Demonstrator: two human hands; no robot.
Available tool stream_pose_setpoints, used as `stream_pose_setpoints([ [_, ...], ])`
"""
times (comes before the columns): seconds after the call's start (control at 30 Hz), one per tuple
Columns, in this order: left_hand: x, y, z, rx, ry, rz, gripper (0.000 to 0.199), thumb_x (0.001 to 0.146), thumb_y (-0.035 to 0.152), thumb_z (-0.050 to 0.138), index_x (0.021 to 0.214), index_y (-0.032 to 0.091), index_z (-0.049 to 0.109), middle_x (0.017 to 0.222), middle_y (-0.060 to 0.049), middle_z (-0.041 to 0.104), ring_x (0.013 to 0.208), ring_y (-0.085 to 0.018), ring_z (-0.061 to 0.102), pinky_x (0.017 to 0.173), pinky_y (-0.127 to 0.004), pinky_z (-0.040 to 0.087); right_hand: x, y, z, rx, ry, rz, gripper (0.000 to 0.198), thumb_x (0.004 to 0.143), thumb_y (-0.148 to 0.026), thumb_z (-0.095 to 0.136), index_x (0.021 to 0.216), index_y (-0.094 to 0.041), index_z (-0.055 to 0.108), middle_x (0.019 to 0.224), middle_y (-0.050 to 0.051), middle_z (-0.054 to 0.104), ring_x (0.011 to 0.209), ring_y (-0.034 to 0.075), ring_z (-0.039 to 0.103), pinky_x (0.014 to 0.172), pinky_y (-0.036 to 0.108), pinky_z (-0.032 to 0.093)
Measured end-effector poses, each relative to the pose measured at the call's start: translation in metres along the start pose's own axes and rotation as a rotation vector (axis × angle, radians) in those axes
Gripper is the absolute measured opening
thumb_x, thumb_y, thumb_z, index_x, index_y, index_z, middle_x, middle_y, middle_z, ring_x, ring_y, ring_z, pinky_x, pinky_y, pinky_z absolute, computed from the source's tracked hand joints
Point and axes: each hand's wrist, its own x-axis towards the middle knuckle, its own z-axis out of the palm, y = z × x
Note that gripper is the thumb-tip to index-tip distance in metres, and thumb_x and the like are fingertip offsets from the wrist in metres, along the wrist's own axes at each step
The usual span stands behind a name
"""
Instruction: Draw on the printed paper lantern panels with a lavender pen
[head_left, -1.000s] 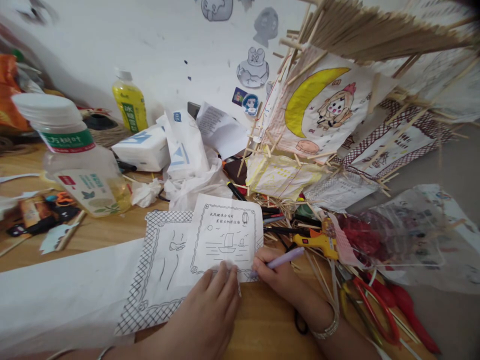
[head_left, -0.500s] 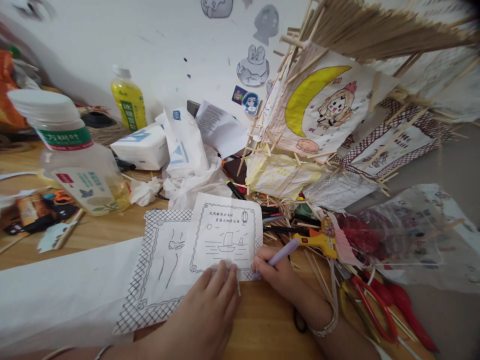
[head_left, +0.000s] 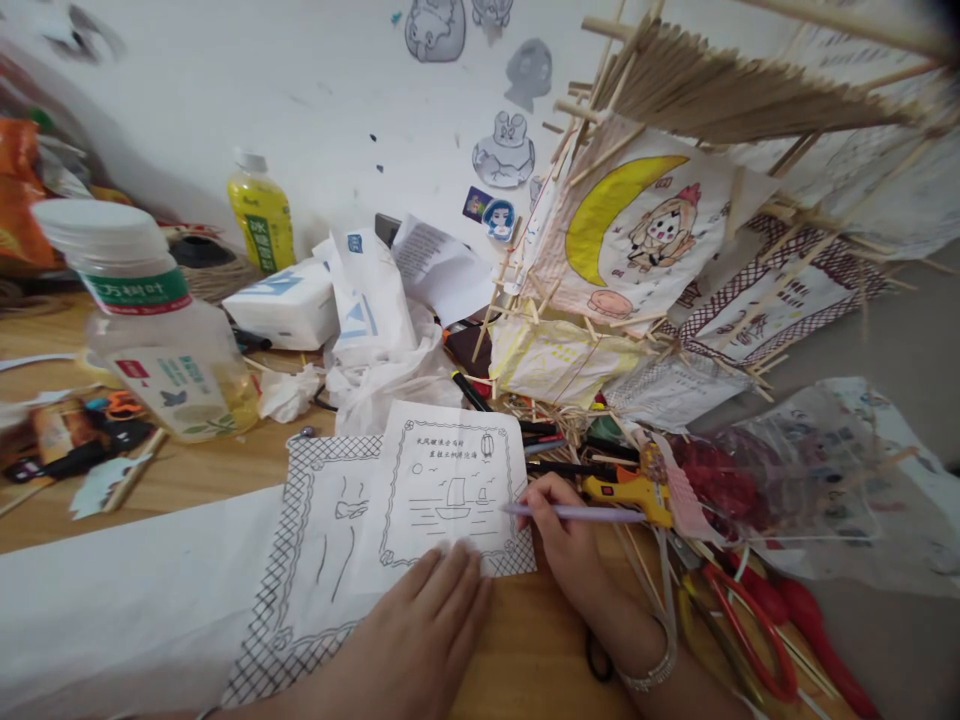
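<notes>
A white sheet with a boat drawing (head_left: 442, 470) lies partly over a larger paper with a crosshatched border (head_left: 259, 590). My left hand (head_left: 427, 610) rests flat on the lower edge of the boat drawing, fingers stretched out. In my right hand (head_left: 559, 540) is a light purple pen (head_left: 592, 513), gripped between thumb and fingers. Its tip points left, at the right border of the boat drawing; whether it touches the paper I cannot tell. The drawing carries lines of writing at the top, a small lantern, birds and water lines inside a wavy frame.
A stick-built structure with painted paper panels (head_left: 637, 220) stands at the right. Near my right arm lie a yellow glue gun (head_left: 622, 490) and red-handled scissors (head_left: 750, 620). A large bottle (head_left: 172, 350), tissue packs (head_left: 285, 300) and a yellow drink bottle (head_left: 260, 215) stand at the back left.
My right hand has raised the pen from the sheet's lower right corner to its right border and turned it nearly level. My left hand stays on the paper. The view has tilted slightly upward.
</notes>
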Motion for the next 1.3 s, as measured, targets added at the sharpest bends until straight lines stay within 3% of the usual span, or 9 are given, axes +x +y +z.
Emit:
stream_pose_setpoints([
  [0.17,0.002,0.0,-0.007,0.06,0.095,0.069,0.036,0.097,0.032,0.044,0.122,0.014,0.062,0.128,-0.009,0.062,0.12,-0.025,0.053,0.1,-0.038,0.038,-0.002,-0.002,-0.001,-0.016,-0.008,-0.053,0.024,0.089,-0.036,0.051,0.07,-0.022,0.055,0.063,-0.002,0.058,0.061,0.015,0.055,0.058,0.026,0.044],
  [0.37,0.001,0.003,-0.004,0.105,0.13,0.082,0.03,0.094,0.031,0.048,0.108,0.016,0.07,0.119,-0.007,0.067,0.116,-0.026,0.053,0.098,-0.038,0.036,0.001,0.0,-0.001,0.01,0.206,0.024,0.032,0.092,-0.041,0.045,0.065,-0.023,0.048,0.055,-0.003,0.05,0.054,0.015,0.05,0.053,0.026,0.041],
  [0.6,0.0,0.005,-0.005,0.103,0.124,0.077,0.024,0.09,0.031,0.052,0.099,0.019,0.071,0.111,-0.007,0.07,0.108,-0.027,0.057,0.096,-0.041,0.036,0.0,-0.005,-0.001,-0.038,0.005,-0.012,0.018,0.089,-0.037,0.05,0.081,-0.022,0.057,0.071,0.001,0.065,0.069,0.018,0.061,0.061,0.027,0.048],
  [0.77,0.0,0.005,-0.001,0.107,0.099,0.055,0.029,0.093,0.031,0.049,0.109,0.016,0.068,0.115,-0.01,0.068,0.108,-0.027,0.058,0.095,-0.041,0.037,-0.004,-0.012,-0.006,-0.133,0.01,-0.124,0.008,0.087,-0.023,0.054,0.09,-0.022,0.061,0.087,0.004,0.068,0.082,0.018,0.063,0.074,0.029,0.05],
  [0.87,0.001,0.004,0.001,0.118,0.103,-0.003,0.033,0.094,0.032,0.047,0.114,0.014,0.066,0.121,-0.011,0.066,0.112,-0.028,0.057,0.096,-0.041,0.037,-0.009,-0.009,-0.008,-0.201,0.005,-0.188,0.005,0.084,-0.022,0.057,0.083,-0.021,0.061,0.082,0.004,0.067,0.078,0.019,0.063,0.072,0.03,0.05],
  [1.03,0.002,0.005,0.008,0.106,0.113,-0.092,0.039,0.095,0.038,0.044,0.12,0.014,0.063,0.126,-0.012,0.063,0.116,-0.028,0.056,0.096,-0.04,0.037,-0.014,-0.006,-0.008,-0.357,-0.149,-0.173,0.027,0.087,-0.025,0.053,0.06,-0.021,0.056,0.058,0.0,0.059,0.057,0.016,0.055,0.055,0.028,0.043],
  [1.2,-0.001,0.003,0.014,0.092,0.085,-0.146,0.047,0.092,0.035,0.05,0.132,0.011,0.054,0.138,-0.015,0.052,0.127,-0.029,0.046,0.102,-0.04,0.033,-0.011,-0.009,-0.002,-0.239,-0.112,-0.256,0.007,0.082,-0.019,0.058,0.077,-0.022,0.062,0.072,0.002,0.066,0.068,0.018,0.061,0.063,0.028,0.048],
  [1.3,-0.001,0.003,0.015,0.063,0.079,-0.163,0.045,0.094,0.038,0.047,0.128,0.01,0.057,0.134,-0.014,0.056,0.123,-0.028,0.049,0.102,-0.039,0.034,-0.012,-0.005,0.0,-0.202,-0.068,-0.264,0.002,0.08,-0.021,0.061,0.081,-0.022,0.062,0.077,0.004,0.068,0.072,0.019,0.063,0.066,0.029,0.049],
])
